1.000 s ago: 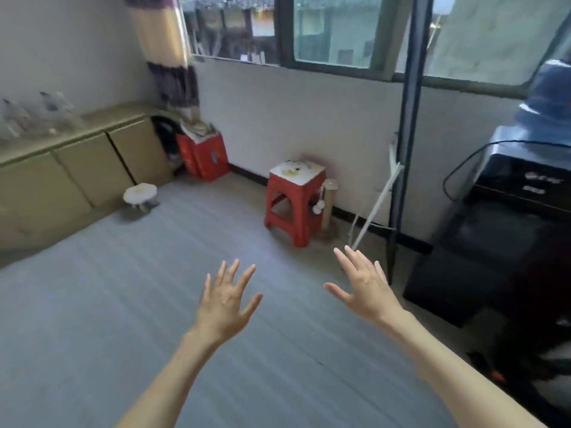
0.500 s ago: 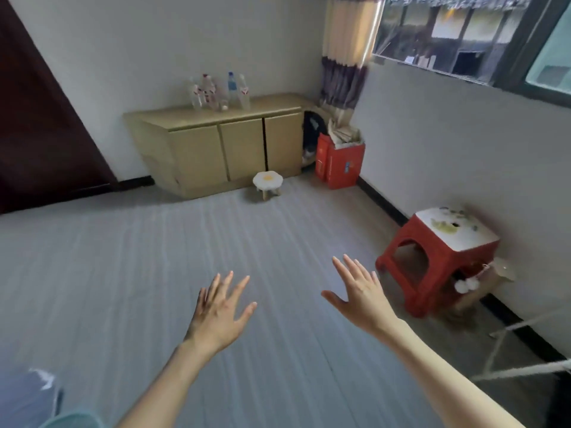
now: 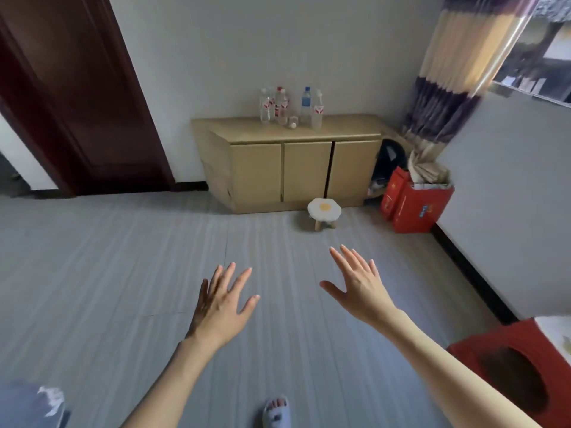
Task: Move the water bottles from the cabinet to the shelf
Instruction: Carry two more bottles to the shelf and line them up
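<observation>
while both arms are reaching out over the floor, the left hand (image 3: 221, 307) and right hand (image 3: 360, 285) are spreading empty fingers; the water bottles (image 3: 290, 106) are standing on the cabinet (image 3: 296, 168), upper centre of the frame.

Soft daylight from the right, by the striped beige-and-purple curtain (image 3: 457, 72); glare streak on it. Wide-angle bowing at edges; slight motion blur; faint shadows.
</observation>
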Available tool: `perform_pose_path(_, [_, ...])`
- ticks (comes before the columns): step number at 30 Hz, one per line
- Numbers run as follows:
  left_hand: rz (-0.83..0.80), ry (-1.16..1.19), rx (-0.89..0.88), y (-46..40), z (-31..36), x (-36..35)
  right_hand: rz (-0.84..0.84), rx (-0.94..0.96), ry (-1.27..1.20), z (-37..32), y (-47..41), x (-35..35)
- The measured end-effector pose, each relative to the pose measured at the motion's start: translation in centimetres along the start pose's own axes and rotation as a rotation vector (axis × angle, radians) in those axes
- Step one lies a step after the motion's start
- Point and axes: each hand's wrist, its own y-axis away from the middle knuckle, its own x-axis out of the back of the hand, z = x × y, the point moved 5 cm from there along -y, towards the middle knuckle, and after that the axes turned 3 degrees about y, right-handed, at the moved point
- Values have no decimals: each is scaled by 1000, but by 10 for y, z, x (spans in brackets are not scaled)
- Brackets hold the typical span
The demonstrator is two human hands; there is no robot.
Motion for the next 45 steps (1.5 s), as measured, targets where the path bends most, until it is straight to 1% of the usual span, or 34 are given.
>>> perform_pose_path(3, [10, 34, 5, -80, -14, 1, -5, -13, 7, 11, -80, 0])
perform_pose_path(7, [76, 106, -13, -191, -19, 19, 48, 15, -9, 17, -183, 18])
perform_pose_path(10, [72, 115, -43, -264, -14, 25, 84, 10, -35, 27, -249, 29])
perform_pose_path(13, [59, 141, -57, -328, -16, 17, 86, -19, -44, 46, -311, 30])
perform_pose_path(18, [-30, 164, 19, -427, -29, -10, 16, -26, -44, 80, -420, 10])
perform_pose_path(21, [-10, 183, 63, -496, -37, -11, 4, -12, -51, 99, -495, 8])
perform_pose_path(25, [40, 178, 68, -587, -36, 6, 23, 28, -65, 115, -598, 25])
perform_pose_path(29, [80, 192, 96, -661, -43, 14, 34, 71, -85, 113, -685, 33])
perform_pose_path(33, [26, 225, 139, -714, -62, 2, -65, 105, -73, 109, -747, 13])
perform_pose_path(37, [-12, 250, 175, -788, -88, -6, -74, 95, -88, 113, -831, -2])
perform_pose_path(45, [-36, 292, 129, -975, -150, 5, -51, 67, -79, 108, -1010, -10])
